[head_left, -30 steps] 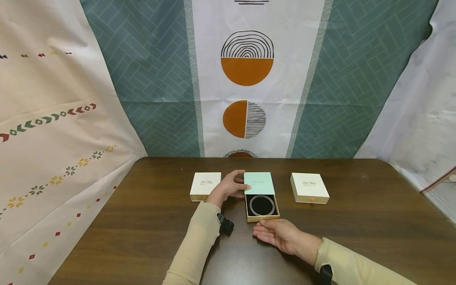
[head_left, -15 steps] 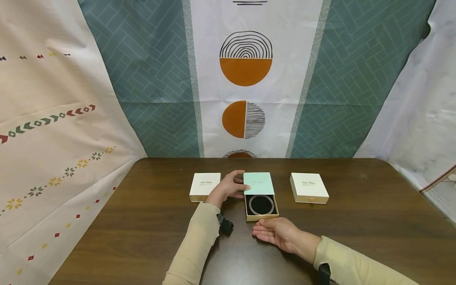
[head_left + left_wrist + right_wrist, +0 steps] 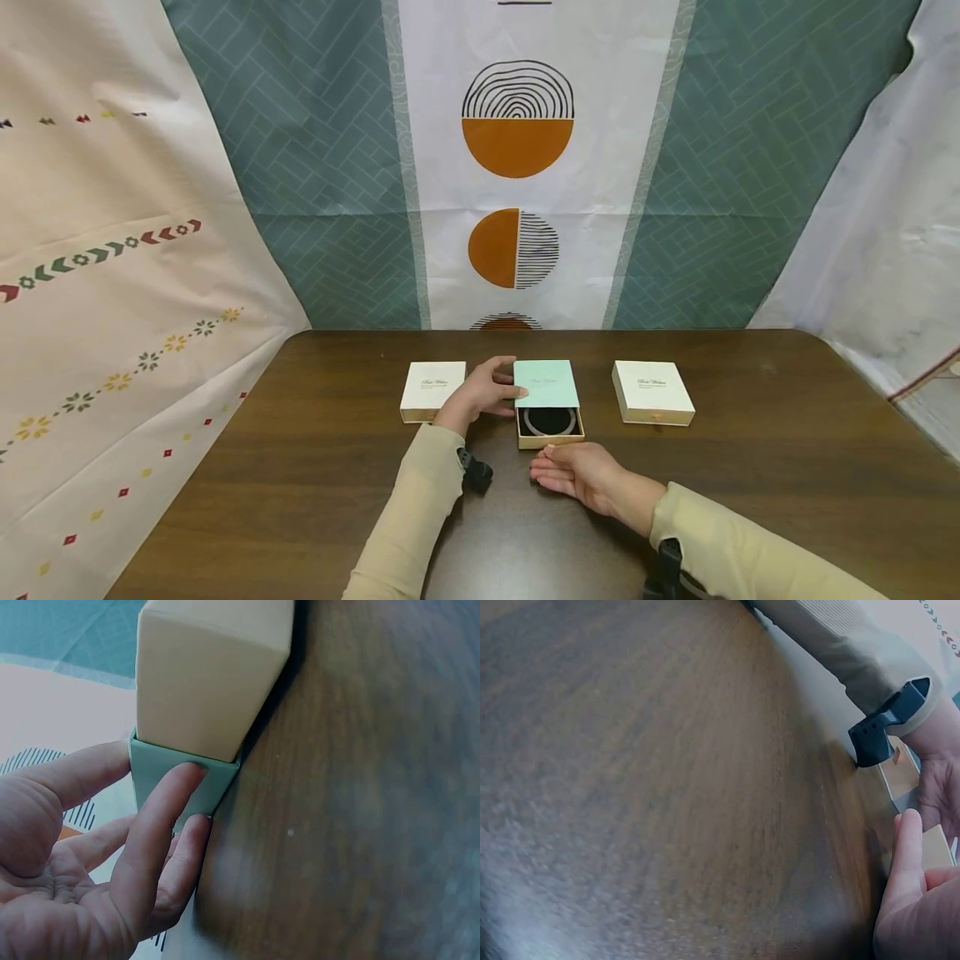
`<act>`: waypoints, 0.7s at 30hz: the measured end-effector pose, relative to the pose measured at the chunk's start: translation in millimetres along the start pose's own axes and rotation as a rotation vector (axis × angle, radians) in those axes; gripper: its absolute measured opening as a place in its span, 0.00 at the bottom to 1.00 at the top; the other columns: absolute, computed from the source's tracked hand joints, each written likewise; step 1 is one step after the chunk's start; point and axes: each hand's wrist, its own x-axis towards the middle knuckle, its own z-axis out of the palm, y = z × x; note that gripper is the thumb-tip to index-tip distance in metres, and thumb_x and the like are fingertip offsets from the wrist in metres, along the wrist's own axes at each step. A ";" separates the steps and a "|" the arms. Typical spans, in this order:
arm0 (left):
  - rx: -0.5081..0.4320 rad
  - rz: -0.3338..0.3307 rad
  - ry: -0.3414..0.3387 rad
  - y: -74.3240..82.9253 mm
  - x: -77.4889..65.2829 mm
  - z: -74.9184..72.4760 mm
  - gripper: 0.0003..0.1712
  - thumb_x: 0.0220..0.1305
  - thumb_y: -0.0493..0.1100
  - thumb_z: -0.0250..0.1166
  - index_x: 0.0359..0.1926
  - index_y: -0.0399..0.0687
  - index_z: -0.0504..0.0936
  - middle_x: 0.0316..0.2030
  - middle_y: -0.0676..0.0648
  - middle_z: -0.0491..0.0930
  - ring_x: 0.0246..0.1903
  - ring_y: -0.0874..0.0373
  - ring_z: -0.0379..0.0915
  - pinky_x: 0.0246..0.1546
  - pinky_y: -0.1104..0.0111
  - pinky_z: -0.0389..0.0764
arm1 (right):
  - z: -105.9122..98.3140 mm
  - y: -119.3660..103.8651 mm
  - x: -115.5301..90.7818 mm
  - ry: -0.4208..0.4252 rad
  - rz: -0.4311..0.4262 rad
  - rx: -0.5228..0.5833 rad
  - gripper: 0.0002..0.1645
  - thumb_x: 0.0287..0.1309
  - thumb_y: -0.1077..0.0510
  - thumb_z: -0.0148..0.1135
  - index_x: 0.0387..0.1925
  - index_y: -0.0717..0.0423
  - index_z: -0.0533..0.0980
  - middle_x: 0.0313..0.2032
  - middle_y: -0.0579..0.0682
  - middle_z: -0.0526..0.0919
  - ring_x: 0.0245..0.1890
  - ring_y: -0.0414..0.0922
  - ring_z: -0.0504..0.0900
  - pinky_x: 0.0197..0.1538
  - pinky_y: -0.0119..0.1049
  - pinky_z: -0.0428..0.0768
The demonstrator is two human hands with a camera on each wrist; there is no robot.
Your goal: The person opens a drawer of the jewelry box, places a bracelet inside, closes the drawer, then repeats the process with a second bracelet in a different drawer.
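Observation:
A mint gift box (image 3: 546,383) lies in the middle of the table, its gold-edged drawer (image 3: 531,442) partly slid out towards me. Inside the drawer a pale greyish bangle (image 3: 573,421) rests on black lining, its far part hidden by the mint sleeve. My left hand (image 3: 483,392) holds the sleeve from the left; in the left wrist view its thumb lies at the top edge and fingers (image 3: 196,776) press the side. My right hand (image 3: 588,475) is at the drawer's front, palm turned up and fingers extended, fingertips right against the front edge.
One white gift box (image 3: 433,387) stands left of my left hand, another white gift box (image 3: 654,392) to the right. Both sit on the brown wooden table (image 3: 300,475). Patterned cloths (image 3: 337,167) hang behind and beside it.
The drawer has slid further into the mint sleeve, away from me, covering more of the bangle. My right hand has moved forward with it; my left hand stays in place.

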 end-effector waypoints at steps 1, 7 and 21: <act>0.002 0.000 0.000 0.4 0.3 0.6 0.40 0.59 0.36 0.67 0.70 0.50 0.60 0.59 0.33 0.68 0.44 0.46 0.80 0.34 0.60 0.85 | -0.2 -0.6 0.2 0.004 0.002 0.000 0.18 0.71 0.64 0.43 0.52 0.78 0.65 0.36 0.56 0.85 0.36 0.43 0.85 0.46 0.37 0.83; 0.003 -0.001 0.004 1.8 0.7 1.7 0.40 0.59 0.37 0.67 0.70 0.51 0.61 0.59 0.33 0.68 0.44 0.46 0.80 0.33 0.61 0.85 | 0.1 -2.3 1.3 0.016 -0.010 -0.011 0.18 0.71 0.64 0.42 0.52 0.78 0.65 0.37 0.56 0.85 0.36 0.43 0.85 0.45 0.37 0.83; 0.008 -0.005 -0.006 1.6 -0.7 0.4 0.40 0.60 0.37 0.66 0.71 0.50 0.59 0.60 0.33 0.67 0.45 0.46 0.80 0.34 0.61 0.85 | 2.9 -5.0 9.4 0.057 -0.043 -0.022 0.17 0.69 0.66 0.43 0.50 0.79 0.67 0.35 0.57 0.85 0.34 0.43 0.85 0.43 0.37 0.84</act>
